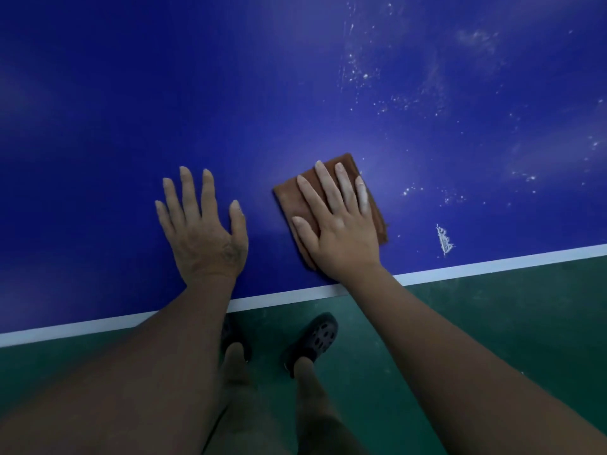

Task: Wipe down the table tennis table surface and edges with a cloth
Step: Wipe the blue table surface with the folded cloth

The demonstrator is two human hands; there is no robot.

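The person leans over the table, whose blue top fills most of the view. Both hands lie on it, side by side and near each other but not touching.

The left hand is flat on the bare blue surface, palm down, with the fingers straight and spread wide. It holds nothing.

The right hand is also flat, palm down, and it presses on the cloth. The fingers are straight and a little apart, not curled round the fabric. The cloth is brown and folded to a small rectangle. It lies under this hand, and its edges show beyond the fingertips and on both sides of the hand.

Just behind both wrists runs the white line at the edge of the table. The heel of the cloth is close to this line.

To the right of the right hand there is a white smear near the edge. Farther ahead and to the right of this hand many small white specks are scattered on the blue top. The surface ahead of the left hand looks cleaner.

Below the edge, between the two forearms, the green floor is seen with the person's legs and a dark shoe with holes. The other shoe is mostly hidden behind the left arm.
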